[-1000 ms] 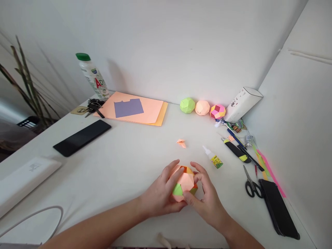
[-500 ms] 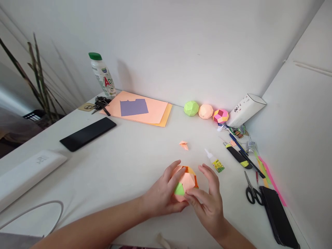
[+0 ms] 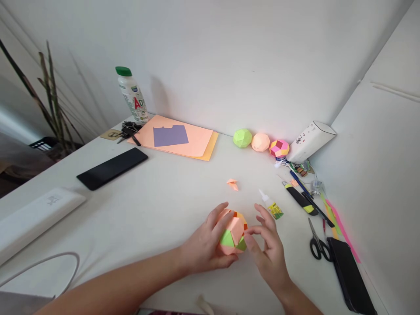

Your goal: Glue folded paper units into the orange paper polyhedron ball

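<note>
A many-sided paper ball point(image 3: 236, 231) in peach, light green, yellow and orange is held low over the near part of the white table. My left hand point(image 3: 208, 240) is wrapped round its left side, thumb below and fingers over the top. At the ball's right edge, the thumb and forefinger of my right hand point(image 3: 269, 249) pinch close together against a peach facet; its other fingers are raised. Beyond the ball lies a small folded peach paper piece point(image 3: 232, 184). A small glue bottle point(image 3: 271, 205) with a white nozzle lies past my right hand.
Three finished-looking paper balls point(image 3: 260, 142) stand by the wall. Scissors point(image 3: 318, 245), a cutter knife point(image 3: 300, 199) and a black case point(image 3: 351, 275) lie right. Peach sheets point(image 3: 197, 140), a dark phone point(image 3: 113, 169) and a bottle point(image 3: 133, 96) are left.
My right thumb and forefinger have moved up and right along the ball's edge. More of its green lower side shows now. My left hand keeps its hold.
</note>
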`<state>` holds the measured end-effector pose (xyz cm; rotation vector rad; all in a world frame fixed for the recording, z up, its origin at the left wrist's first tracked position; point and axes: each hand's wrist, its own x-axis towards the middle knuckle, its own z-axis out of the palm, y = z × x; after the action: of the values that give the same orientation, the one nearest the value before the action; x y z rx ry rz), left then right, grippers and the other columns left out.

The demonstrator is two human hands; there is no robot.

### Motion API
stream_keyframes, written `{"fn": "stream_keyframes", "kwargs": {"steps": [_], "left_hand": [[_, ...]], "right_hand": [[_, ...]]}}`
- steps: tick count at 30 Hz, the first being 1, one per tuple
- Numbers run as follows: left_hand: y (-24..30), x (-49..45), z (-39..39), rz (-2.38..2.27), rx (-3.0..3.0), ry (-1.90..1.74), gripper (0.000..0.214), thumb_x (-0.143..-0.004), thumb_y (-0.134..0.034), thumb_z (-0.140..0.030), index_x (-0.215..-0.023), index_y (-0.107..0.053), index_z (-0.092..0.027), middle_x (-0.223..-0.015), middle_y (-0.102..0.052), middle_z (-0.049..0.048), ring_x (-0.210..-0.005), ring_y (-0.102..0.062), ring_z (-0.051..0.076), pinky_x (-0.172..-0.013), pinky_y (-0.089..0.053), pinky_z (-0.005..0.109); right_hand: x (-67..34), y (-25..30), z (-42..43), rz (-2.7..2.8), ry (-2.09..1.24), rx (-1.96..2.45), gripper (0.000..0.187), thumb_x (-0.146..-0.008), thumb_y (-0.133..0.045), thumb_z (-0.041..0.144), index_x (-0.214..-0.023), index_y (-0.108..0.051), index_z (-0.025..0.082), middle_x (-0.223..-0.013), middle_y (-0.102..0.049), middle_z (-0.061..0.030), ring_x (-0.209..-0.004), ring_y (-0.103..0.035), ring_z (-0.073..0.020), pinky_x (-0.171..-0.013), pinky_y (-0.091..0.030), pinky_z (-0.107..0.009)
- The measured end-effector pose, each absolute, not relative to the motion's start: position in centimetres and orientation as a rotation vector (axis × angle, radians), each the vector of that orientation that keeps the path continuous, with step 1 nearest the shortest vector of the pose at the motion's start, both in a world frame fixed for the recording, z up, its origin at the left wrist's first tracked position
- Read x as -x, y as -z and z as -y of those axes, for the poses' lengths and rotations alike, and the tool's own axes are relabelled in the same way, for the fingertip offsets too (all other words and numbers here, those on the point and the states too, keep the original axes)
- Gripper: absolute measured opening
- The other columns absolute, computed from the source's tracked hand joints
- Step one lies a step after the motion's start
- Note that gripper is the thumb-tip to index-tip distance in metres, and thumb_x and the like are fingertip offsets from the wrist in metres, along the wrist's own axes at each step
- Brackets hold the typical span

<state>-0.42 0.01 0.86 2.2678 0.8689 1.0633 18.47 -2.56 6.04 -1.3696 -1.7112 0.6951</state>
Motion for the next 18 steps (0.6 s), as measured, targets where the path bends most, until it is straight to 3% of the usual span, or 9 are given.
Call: {"fn": "stream_keyframes", "kwargs": {"steps": [3, 8, 12, 18], "left_hand": [[-0.99, 0.34, 0.01, -0.875, -2.247, -1.051, 0.092, -0.076, -0.070, -0.028, -0.145, -0.010, -0.019, -0.138, -0.030, 0.0233, -0.138, -0.024, 0.041, -0.097, -0.047, 0.055], [-1.07, 0.25, 0.13, -0.889, -2.255, -1.029, 0.094, -0.074, -0.070, -0.026, -0.145, -0.010, -0.019, -0.140, -0.026, 0.0234, -0.138, -0.024, 0.040, -0.097, -0.048, 0.054], [-1.17, 0.22, 0.31, -0.948, -2.310, -0.993, 0.092, -0.074, -0.071, -0.027, -0.144, -0.014, -0.016, -0.143, -0.019, 0.0265, -0.137, -0.027, 0.043, -0.097, -0.048, 0.054], [-1.43, 0.09, 0.44, -0.974, -2.337, -1.003, 0.091, -0.075, -0.068, -0.026, -0.144, -0.011, -0.016, -0.143, -0.020, 0.0272, -0.137, -0.028, 0.044, -0.093, -0.050, 0.055]], "right_hand": [[-18.47, -5.93, 2.48, 1.576, -0.881, 1.461, 0.018, -0.085, -0.062, 0.039, -0.078, -0.058, 0.023, -0.146, -0.041, -0.0074, -0.133, -0.040, -0.0316, -0.107, -0.035, -0.057], [-18.29, -6.47, 2.44, 1.529, -1.075, 1.481, 0.021, -0.082, -0.065, 0.044, -0.085, -0.065, 0.023, -0.149, -0.038, -0.0099, -0.140, -0.032, -0.0324, -0.110, -0.033, -0.054], [-18.04, -6.65, 2.36, 1.471, -1.273, 1.390, 0.026, -0.084, -0.064, 0.043, -0.071, -0.066, 0.021, -0.146, -0.044, -0.0092, -0.136, -0.039, -0.0317, -0.103, -0.043, -0.047], [-17.88, -6.30, 2.21, 1.422, -1.294, 1.350, 0.028, -0.082, -0.067, 0.042, -0.064, -0.060, 0.021, -0.145, -0.045, -0.0076, -0.134, -0.041, -0.0313, -0.102, -0.043, -0.046]]}}
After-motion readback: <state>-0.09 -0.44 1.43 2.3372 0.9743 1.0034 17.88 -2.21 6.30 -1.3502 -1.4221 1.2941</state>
